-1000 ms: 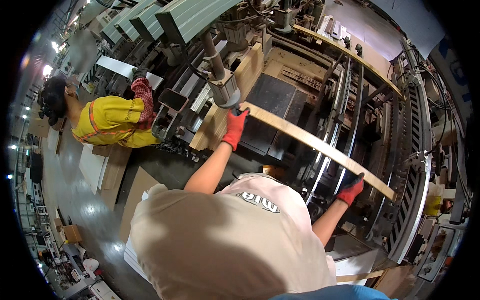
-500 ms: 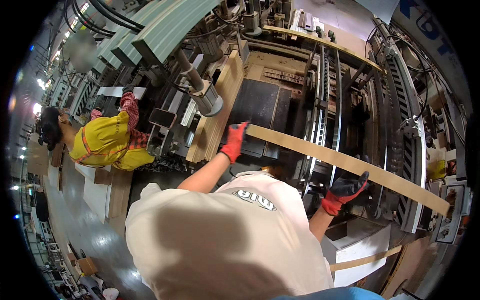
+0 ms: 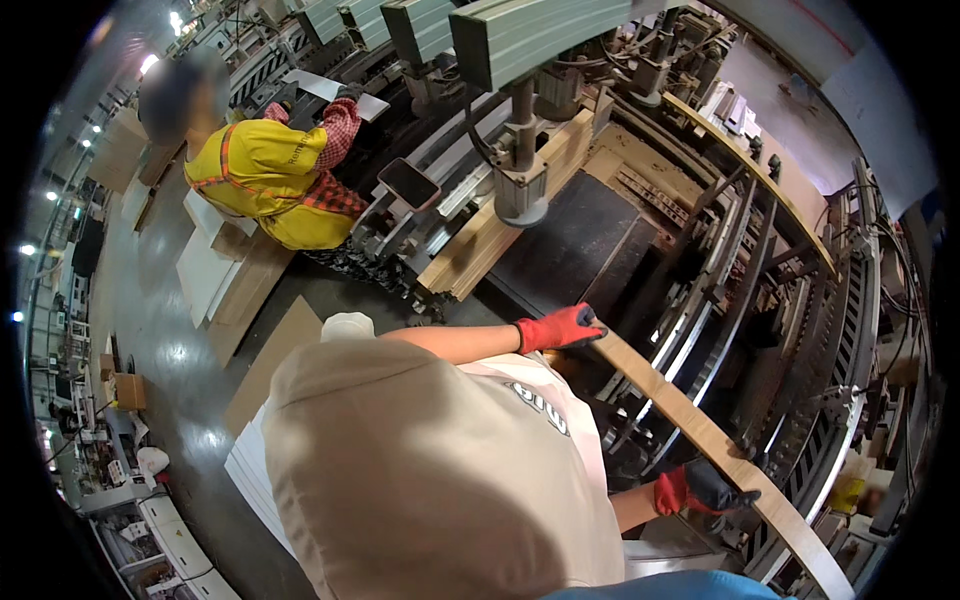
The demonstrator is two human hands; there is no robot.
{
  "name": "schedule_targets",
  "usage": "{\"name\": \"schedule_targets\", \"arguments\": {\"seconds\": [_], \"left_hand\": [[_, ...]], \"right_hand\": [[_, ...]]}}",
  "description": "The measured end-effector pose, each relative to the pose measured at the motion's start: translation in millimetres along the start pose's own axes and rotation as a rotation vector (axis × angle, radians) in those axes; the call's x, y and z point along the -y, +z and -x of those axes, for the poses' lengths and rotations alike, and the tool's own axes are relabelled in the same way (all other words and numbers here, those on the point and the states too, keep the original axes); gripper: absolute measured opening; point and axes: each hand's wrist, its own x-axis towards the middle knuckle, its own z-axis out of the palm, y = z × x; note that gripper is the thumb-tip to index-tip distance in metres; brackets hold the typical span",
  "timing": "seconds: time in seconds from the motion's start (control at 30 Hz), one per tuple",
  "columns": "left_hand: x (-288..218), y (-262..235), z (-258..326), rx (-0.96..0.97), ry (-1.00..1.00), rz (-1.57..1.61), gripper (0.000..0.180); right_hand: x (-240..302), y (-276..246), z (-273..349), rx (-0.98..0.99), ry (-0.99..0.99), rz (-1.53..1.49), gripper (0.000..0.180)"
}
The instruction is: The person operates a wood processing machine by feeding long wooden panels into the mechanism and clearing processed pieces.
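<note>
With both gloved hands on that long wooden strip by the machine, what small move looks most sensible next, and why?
Probably ease the wooden strip forward onto the dark machine bed. The left hand grips its near end just at the bed's edge, the right hand holds it further along, and the strip hangs in the air beside the conveyor rails, resting on nothing that shows. This is a judgement only.

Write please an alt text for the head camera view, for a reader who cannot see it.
A person in red gloves holds a long wooden strip over a large machine, left hand at its upper end, right hand further down. Another worker in a yellow top bends nearby.
</note>
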Motion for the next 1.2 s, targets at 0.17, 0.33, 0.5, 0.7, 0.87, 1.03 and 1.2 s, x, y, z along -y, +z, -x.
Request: {"name": "schedule_targets", "arguments": {"seconds": [0.17,0.33,0.5,0.7,0.87,1.03,1.2], "left_hand": [[-26.8,-31.6,8.7,0.084,0.004,-0.139,0.059],[-37.6,-55.6,-6.4,0.122,-0.001,-0.082,0.055],[-51.6,-86.2,-0.7,0.165,-0.061,-0.032,0.047],[-17.3,-79.9,-36.8,0.256,-0.04,0.052,0.042],[-67.7,-77.9,-49.0,0.316,-0.048,0.223,0.041],[-30.0,-72.3,-84.0,0.159,0.133,0.298,0.046],[-44.9,-85.3,-96.0,-0.145,-0.211,0.548,0.075]], "right_hand": [[11.4,-1.4,-2.0,-0.009,0.137,0.02,0.056],[23.4,-13.4,0.3,0.032,0.228,0.094,0.057],[48.5,-32.9,1.2,0.148,0.339,0.182,0.058],[96.4,-18.5,45.0,0.154,0.936,-0.015,0.061],[123.7,-21.4,87.8,0.606,0.858,0.311,0.056],[146.9,7.4,89.6,1.053,0.456,0.71,0.048],[152.5,35.5,86.7,1.179,0.054,0.731,0.045]]}}
